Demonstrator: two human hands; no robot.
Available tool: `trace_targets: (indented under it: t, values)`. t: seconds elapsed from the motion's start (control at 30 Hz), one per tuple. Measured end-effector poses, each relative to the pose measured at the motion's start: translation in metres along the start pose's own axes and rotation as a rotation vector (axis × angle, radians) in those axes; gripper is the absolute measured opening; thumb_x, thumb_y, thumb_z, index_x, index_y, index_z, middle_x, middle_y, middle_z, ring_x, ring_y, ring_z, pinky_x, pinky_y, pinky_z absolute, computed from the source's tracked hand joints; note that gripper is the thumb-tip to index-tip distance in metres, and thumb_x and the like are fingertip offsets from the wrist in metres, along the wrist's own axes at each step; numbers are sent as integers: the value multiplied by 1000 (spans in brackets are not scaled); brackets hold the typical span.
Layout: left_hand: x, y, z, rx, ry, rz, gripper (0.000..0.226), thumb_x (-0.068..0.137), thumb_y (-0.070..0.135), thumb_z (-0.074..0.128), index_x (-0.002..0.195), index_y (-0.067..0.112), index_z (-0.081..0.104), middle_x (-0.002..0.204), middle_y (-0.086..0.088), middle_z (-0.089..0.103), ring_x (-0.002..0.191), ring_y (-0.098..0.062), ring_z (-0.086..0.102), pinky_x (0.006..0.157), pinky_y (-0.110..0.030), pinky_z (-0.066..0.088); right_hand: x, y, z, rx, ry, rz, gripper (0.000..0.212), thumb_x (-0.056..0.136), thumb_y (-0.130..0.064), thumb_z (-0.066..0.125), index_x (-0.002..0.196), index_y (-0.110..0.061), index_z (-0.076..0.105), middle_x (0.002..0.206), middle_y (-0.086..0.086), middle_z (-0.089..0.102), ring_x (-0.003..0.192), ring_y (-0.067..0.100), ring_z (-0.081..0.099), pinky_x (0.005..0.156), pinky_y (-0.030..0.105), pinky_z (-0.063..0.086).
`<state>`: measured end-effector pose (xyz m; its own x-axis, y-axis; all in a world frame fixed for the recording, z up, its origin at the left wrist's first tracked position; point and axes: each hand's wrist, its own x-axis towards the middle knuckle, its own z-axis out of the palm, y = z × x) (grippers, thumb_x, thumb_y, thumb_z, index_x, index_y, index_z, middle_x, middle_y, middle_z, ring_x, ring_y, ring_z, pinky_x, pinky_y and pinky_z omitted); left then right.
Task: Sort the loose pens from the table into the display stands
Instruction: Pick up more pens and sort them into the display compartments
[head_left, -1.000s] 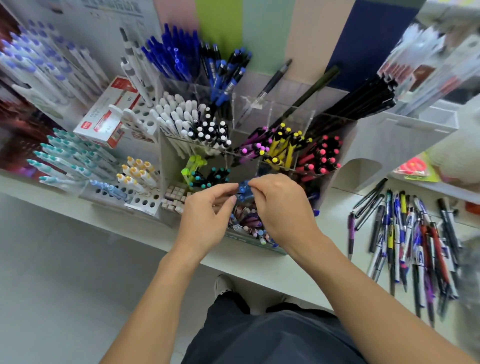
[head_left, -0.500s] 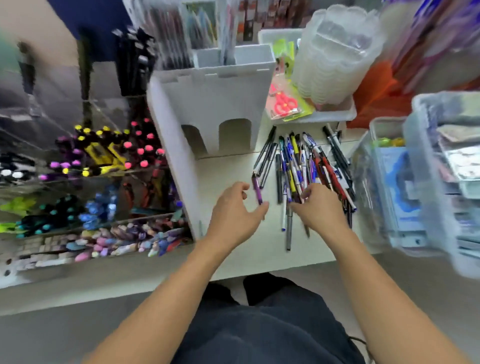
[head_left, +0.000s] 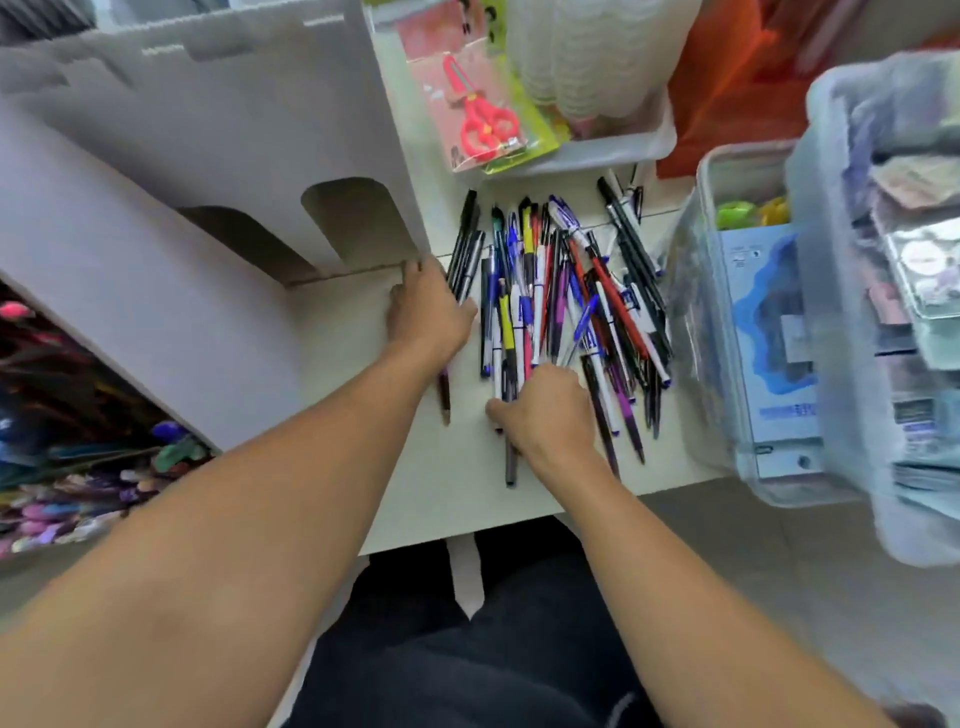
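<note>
A pile of loose pens in black, blue, red, yellow and purple lies on the white table. My left hand rests palm down on the pile's left edge, its fingers straight over a few black pens. At the pile's near end, my right hand has its fingers curled down, and a grey pen sticks out from under it toward me. A white cardboard display stand rises on the left. Below it, blurred coloured pens fill a clear stand.
A packet with red scissors and a white tray of stacked cups sit behind the pile. Clear plastic bins crowd the right side. The table's front edge is close below my right hand.
My view has swung right from the display stands to the loose pile. Both hands left the stand compartments and came down on the pens, left on the black pens, right on the near ends.
</note>
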<state>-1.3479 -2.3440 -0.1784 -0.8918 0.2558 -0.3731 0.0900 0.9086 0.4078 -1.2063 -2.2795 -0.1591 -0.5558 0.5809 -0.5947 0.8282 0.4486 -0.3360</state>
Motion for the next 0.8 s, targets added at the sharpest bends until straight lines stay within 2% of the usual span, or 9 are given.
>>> trace_targets:
  t: [0.1, 0.23, 0.37, 0.43, 0.47, 0.53, 0.6, 0.67, 0.8]
  values:
    - [-3, -4, 1, 100, -26, 17, 45, 95, 23, 61, 132, 4, 45, 134, -15, 49, 119, -37, 50, 93, -43, 43, 4, -6, 3, 57, 6, -14, 39, 79, -36, 79, 69, -14, 47, 65, -2, 47, 71, 27, 58, 61, 27, 44]
    - [-14, -22, 1, 176, -61, 32, 38, 96, 13, 54, 129, -1, 43, 133, -20, 45, 119, -38, 47, 94, -39, 40, 4, -15, 12, 125, 23, -83, 38, 82, -35, 78, 71, -12, 50, 67, 1, 54, 63, 23, 59, 54, 27, 45]
    - [-24, -41, -7, 70, -140, 47, 36, 90, 15, 62, 122, 5, 50, 127, -16, 47, 116, -35, 47, 93, -36, 39, 4, -17, 14, 143, 11, -112, 41, 84, -44, 77, 76, -10, 57, 69, 4, 60, 63, 22, 61, 51, 29, 46]
    - [-32, -49, -18, 15, -183, 55, 46, 84, 22, 71, 124, 9, 53, 126, -13, 47, 117, -33, 48, 94, -35, 41, 5, -12, 2, 111, 1, -86, 50, 83, -52, 75, 67, -8, 58, 59, 4, 60, 54, 22, 59, 48, 26, 43]
    - [-38, -53, -24, 17, -180, 45, 57, 81, 27, 75, 129, 10, 51, 130, -12, 46, 120, -33, 47, 96, -36, 41, 8, -10, -5, 130, 9, -75, 53, 84, -53, 75, 66, -5, 62, 57, 6, 63, 51, 24, 62, 51, 28, 50]
    - [-53, -59, -32, 61, -147, -59, 84, 74, 40, 83, 141, 10, 42, 138, -12, 42, 126, -34, 45, 99, -40, 43, 14, -5, -19, 212, 47, -71, 52, 85, -48, 74, 72, 2, 68, 59, 12, 69, 53, 29, 69, 60, 38, 61]
    - [-66, -64, -33, 88, -169, -215, 95, 70, 45, 88, 140, 7, 37, 136, -14, 47, 123, -35, 50, 94, -40, 47, 19, -4, -28, 263, 73, -75, 44, 86, -39, 72, 74, 3, 69, 61, 14, 70, 54, 31, 71, 61, 46, 63]
    - [-77, -66, -25, 31, -203, -306, 86, 71, 36, 90, 133, 4, 39, 128, -16, 54, 115, -35, 57, 87, -38, 49, 21, -6, -29, 274, 71, -77, 40, 87, -35, 71, 73, 3, 68, 60, 14, 70, 52, 30, 71, 59, 46, 63]
    - [-83, -66, -14, -51, -109, -279, 47, 80, 15, 78, 116, 2, 50, 114, -15, 60, 91, -28, 56, 70, -33, 44, 19, -3, -21, 318, 70, -50, 37, 89, -29, 71, 63, -3, 63, 52, 12, 67, 49, 28, 70, 61, 44, 63]
